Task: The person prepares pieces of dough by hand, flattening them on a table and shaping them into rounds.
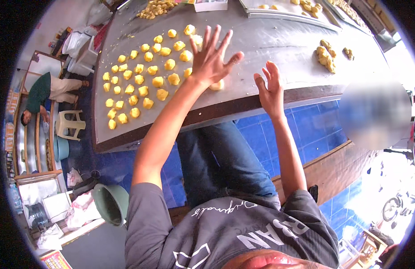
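Observation:
My left hand (211, 60) is spread over the steel table (243, 54), its fingers apart, partly covering rows of small yellow dough lumps (157, 81); whether it touches one is unclear. A paler lump (217, 85) lies just below its thumb side. My right hand (270, 89) is at the table's near edge, fingers loosely curved and apart, with nothing visible in it. Larger brownish-yellow dough pieces (326, 57) lie farther right on the table.
Trays (288, 13) with dough pieces and a heap of small pieces (154, 9) sit along the far side. At left are a person (41, 96) bent by shelves, a plastic stool (69, 123) and a green tub (109, 201). A blurred patch covers part of the right.

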{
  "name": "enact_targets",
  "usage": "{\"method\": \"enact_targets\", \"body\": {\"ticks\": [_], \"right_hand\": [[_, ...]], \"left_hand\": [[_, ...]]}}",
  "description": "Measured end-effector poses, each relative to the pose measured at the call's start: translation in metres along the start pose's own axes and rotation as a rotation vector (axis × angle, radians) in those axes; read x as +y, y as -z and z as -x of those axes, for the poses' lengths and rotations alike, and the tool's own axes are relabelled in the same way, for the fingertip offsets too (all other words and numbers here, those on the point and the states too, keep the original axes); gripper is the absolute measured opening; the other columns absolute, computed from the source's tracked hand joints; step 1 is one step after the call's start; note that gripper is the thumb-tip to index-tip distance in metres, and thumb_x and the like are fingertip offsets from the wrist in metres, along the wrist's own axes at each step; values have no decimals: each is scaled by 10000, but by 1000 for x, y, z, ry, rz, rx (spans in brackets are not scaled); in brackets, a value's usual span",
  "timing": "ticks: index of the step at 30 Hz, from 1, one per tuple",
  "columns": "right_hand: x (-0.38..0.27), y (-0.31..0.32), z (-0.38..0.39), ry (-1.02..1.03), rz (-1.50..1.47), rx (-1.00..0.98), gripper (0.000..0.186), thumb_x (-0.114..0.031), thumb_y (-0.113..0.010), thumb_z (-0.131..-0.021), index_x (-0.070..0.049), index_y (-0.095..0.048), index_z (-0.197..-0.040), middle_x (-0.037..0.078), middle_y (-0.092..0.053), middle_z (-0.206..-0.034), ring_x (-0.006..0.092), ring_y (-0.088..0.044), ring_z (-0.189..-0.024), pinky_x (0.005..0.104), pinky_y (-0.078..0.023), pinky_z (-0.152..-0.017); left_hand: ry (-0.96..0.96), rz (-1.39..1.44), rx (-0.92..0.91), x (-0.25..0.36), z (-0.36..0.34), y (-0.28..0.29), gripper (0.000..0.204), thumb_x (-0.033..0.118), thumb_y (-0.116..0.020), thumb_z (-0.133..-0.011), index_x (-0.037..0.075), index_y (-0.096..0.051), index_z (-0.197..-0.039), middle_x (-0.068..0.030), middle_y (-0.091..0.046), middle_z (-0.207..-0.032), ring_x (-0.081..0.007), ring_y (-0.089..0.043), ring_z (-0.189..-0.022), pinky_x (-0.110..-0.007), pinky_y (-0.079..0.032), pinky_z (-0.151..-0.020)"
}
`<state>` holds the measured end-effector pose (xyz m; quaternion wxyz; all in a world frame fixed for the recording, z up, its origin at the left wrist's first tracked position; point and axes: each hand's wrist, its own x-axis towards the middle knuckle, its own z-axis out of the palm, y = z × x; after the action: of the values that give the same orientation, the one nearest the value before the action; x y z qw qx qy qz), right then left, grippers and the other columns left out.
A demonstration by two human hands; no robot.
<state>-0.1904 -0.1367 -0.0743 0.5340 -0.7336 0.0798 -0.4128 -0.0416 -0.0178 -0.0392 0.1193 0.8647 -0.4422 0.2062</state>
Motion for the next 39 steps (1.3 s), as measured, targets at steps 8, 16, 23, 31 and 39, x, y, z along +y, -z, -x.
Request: {"method": "enact_targets", "body": {"ticks": [8,16,23,31,39], "right_hand": [[2,2,4,-26,28,21,473,-121,-621,-827,55,-424,-1219,224,-501,-1191,302,-519,-1103,375,-438,-918],[0,2,1,52,44,-14,370,-51,-610,-795,40,-490,-1132,208,-538,-1118,291,-552,-1038,366,-453,-898],[-1,7,1,-26,24,-108,406,-7,-581,-838,55,-440,-1213,137,-494,-1192,201,-478,-1122,359,-379,-993],[-1,5,3,-21,7,-92,400,2,-588,-827,51,-454,-1201,137,-497,-1180,187,-479,-1111,350,-403,-971],[-7,4,0,68,58,-23,314,-23,-595,-771,25,-519,-1072,172,-567,-1022,282,-580,-961,347,-461,-858]], "left_hand": [[-24,298,272,-17,-2,34,580,467,-599,-803,159,-467,-1276,-152,-424,-1309,-339,-399,-1205,-475,-290,-1009],[-154,521,-510,-17,42,58,372,309,-695,-734,102,-631,-1037,-85,-607,-1012,-281,-573,-963,-368,-454,-846],[-195,462,-520,-19,43,67,363,293,-690,-735,94,-622,-1031,-88,-594,-1015,-278,-576,-945,-372,-454,-824],[-127,439,-383,-23,48,74,340,254,-666,-765,101,-610,-1064,-92,-574,-998,-288,-576,-916,-384,-460,-802],[-128,410,-472,-13,40,70,305,261,-655,-774,94,-597,-1022,-94,-570,-1021,-300,-571,-925,-394,-465,-804]]}}
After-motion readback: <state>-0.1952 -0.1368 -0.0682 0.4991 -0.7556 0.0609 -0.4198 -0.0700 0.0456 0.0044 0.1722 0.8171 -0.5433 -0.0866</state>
